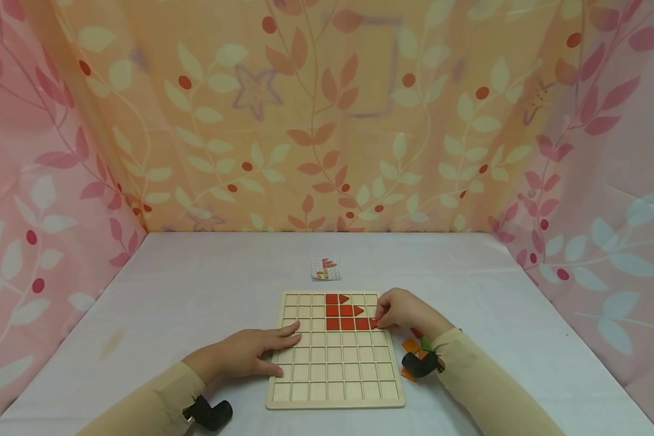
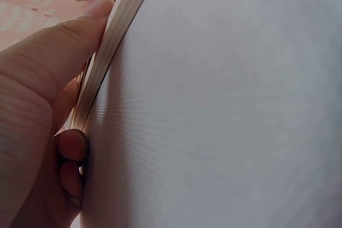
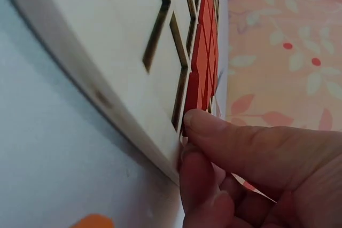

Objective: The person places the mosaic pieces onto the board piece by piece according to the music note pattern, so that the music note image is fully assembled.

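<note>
A pale wooden grid board [image 1: 335, 393] lies on the table with several red square tiles [image 1: 347, 324] set in its upper rows. Red triangles [image 1: 358, 310] end the top two rows. My right hand [image 1: 406, 310] is at the board's right edge, thumb and index finger pinching a red triangular tile [image 1: 373, 324] at the end of the third row. The right wrist view shows the thumb [image 3: 206, 123] on this tile's edge, and part of it is hidden by the fingers. My left hand [image 1: 245, 353] rests on the board's left edge, fingers extended over the grid.
Loose orange tiles [image 1: 411, 346], a green tile [image 1: 426, 344] and a red one [image 1: 416, 332] lie right of the board, partly under the right wrist. A small printed card [image 1: 326, 269] with a coloured grid pattern lies beyond the board. Patterned curtains [image 1: 316, 121] surround the table.
</note>
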Available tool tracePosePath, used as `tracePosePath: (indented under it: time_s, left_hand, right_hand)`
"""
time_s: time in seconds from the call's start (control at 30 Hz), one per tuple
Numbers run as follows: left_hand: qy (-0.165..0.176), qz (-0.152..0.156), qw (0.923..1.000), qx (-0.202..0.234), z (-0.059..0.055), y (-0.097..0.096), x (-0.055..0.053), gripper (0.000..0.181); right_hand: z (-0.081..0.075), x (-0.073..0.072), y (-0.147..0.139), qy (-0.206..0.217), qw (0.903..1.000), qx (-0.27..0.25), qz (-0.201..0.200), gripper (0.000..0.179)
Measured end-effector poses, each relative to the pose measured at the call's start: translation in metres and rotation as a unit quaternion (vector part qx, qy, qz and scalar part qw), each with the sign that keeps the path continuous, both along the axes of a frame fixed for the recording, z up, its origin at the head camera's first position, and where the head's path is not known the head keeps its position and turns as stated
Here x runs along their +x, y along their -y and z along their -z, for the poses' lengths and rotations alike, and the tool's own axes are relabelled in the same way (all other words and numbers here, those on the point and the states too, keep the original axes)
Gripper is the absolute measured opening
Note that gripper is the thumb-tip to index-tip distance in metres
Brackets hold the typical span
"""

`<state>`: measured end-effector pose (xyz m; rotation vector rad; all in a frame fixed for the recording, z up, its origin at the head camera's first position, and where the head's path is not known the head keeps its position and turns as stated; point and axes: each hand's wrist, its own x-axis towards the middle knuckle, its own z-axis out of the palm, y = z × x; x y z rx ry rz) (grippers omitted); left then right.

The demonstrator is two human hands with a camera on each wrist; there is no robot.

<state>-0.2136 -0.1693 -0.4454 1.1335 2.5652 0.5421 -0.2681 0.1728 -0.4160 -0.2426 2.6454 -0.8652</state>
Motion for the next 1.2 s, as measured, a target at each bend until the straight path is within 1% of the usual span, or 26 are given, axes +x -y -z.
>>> tracePosePath:
  time_s: [0.17,0.3,0.43,0.57,0.67,0.77,0.9,0.97,1.07,1.2]
  left_hand:
    - [-0.01,0.007,0.9999,0.007,0.002,0.001,-0.001,0.071]
    - [-0.011,0.01,0.9999,0.004,0.003,0.002,-0.002,0.071]
    - [-0.006,0.008,1.0,0.002,0.003,0.002,-0.002,0.071]
    - [-0.003,0.006,1.0,0.002,0.002,0.001,-0.002,0.071]
    - [-0.001,0.005,1.0,0.004,0.002,0.001,-0.002,0.071]
    - [0.003,0.004,1.0,0.004,0.001,0.001,-0.002,0.071]
    - [0.012,0.0,0.9999,0.006,0.0,0.0,-0.001,0.071]
    - [0.017,-0.003,0.9998,0.007,-0.001,0.0,-0.001,0.07]
    - [0.012,-0.002,0.9999,0.007,-0.001,-0.001,0.0,0.07]
    - [0.01,-0.002,0.9999,0.006,-0.002,-0.001,0.0,0.07]
  right_hand:
    - [-0.003,0.001,0.002,-0.008,0.9998,0.016,-0.007,0.015]
    - [-0.005,0.001,0.0,-0.01,0.9997,0.006,-0.021,0.013]
    - [-0.01,0.0,-0.011,-0.008,0.9998,-0.003,-0.016,0.011]
    - [-0.013,0.002,-0.029,-0.013,0.9998,0.011,-0.01,0.01]
    - [-0.014,0.005,-0.043,-0.002,0.9998,0.022,0.002,0.009]
    - [-0.014,0.007,-0.056,0.018,0.9992,0.028,0.022,0.008]
    - [-0.014,0.011,-0.069,0.035,0.998,0.041,0.034,0.01]
    - [-0.014,0.013,-0.074,0.038,0.9975,0.05,0.031,0.013]
    - [-0.013,0.018,-0.081,0.042,0.9965,0.068,0.023,0.016]
    - [-0.009,0.025,-0.087,0.045,0.9965,0.071,0.007,0.021]
